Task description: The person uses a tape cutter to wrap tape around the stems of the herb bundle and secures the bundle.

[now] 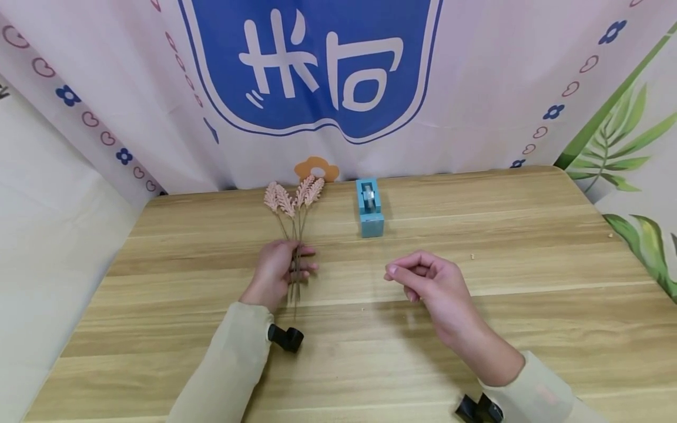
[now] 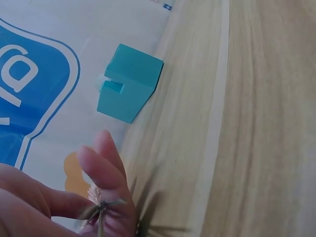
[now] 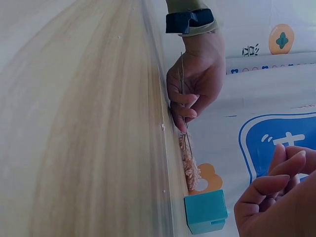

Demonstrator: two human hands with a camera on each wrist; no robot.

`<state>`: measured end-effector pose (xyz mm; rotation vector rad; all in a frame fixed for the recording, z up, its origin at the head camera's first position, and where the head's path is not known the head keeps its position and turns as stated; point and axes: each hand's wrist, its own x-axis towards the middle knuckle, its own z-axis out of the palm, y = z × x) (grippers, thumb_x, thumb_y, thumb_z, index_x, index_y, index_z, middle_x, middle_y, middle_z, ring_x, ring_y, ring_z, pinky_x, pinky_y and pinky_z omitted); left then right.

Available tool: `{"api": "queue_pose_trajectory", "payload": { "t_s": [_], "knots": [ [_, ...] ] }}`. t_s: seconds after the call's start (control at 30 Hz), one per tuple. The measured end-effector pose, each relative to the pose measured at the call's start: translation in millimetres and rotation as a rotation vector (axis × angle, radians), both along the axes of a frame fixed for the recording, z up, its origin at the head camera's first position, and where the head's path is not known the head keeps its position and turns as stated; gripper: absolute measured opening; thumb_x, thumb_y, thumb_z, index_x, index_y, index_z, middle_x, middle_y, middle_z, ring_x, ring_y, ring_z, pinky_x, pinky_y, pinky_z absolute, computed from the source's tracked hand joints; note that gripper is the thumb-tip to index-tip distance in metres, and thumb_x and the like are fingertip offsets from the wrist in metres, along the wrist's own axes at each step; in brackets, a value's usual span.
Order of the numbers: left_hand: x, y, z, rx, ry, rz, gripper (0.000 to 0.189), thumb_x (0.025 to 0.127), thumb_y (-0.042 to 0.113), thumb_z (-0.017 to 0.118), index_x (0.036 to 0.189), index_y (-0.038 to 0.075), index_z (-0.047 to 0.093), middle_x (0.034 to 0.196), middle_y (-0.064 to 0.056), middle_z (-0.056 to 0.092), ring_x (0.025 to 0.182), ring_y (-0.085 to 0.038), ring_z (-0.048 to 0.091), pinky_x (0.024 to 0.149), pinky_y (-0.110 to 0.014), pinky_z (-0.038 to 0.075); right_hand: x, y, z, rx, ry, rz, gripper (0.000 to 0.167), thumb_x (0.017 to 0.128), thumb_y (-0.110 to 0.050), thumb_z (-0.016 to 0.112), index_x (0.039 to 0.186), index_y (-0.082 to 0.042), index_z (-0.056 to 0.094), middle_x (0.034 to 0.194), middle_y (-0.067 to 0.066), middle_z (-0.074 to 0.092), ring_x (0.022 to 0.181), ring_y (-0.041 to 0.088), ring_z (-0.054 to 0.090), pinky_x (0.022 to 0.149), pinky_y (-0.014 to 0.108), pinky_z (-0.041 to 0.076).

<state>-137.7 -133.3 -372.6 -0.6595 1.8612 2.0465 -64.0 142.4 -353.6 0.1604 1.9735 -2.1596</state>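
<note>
Currently, the pink flower sprigs (image 1: 286, 203) are held by their stems in the grip of the left hand (image 1: 271, 267), left of centre over the table (image 1: 185, 294). The right hand (image 1: 436, 288) is closed, its fingers curled. A blue tape dispenser (image 1: 372, 227) is set farther back, between them.

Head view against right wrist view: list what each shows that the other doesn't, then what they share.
Only the head view shows the green leaf print and the tape roll inside the blue dispenser.

Only the right wrist view shows the orange print with a green centre.

Both show the left hand holding the pink flowers by their stems, the right hand, the dispenser and the wooden table.
</note>
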Motion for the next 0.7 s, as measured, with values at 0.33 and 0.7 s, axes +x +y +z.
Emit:
{"api": "queue_pose_trajectory", "payload": {
  "t_s": [0.33,0.7],
  "knots": [
    [-4.3,-0.2,-5.4,-0.028,0.013,0.038,0.027,0.118,0.024,0.039,0.135,0.007,0.052,0.081,0.002,0.067,0.045,-0.006,0.033,0.042,-0.02,0.028,-0.3,0.2,0.0,-0.008,-0.001,0.002,0.005,0.098,-0.01,0.079,0.097,-0.013,0.074,0.092,-0.005,0.081,0.067,0.008,0.052,0.064,0.02,0.047],
    [4.1,-2.6,-1.2,0.071,0.005,0.056,0.035,0.12,0.028,0.023,0.12,0.004,0.048,0.086,-0.004,0.065,0.052,-0.001,0.031,0.047,-0.015,0.026,-0.2,1.0,-0.7,-0.001,-0.002,0.001,0.005,0.098,-0.012,0.079,0.099,-0.011,0.074,0.093,-0.005,0.081,0.068,0.009,0.052,0.065,0.021,0.046]
  ]
}}
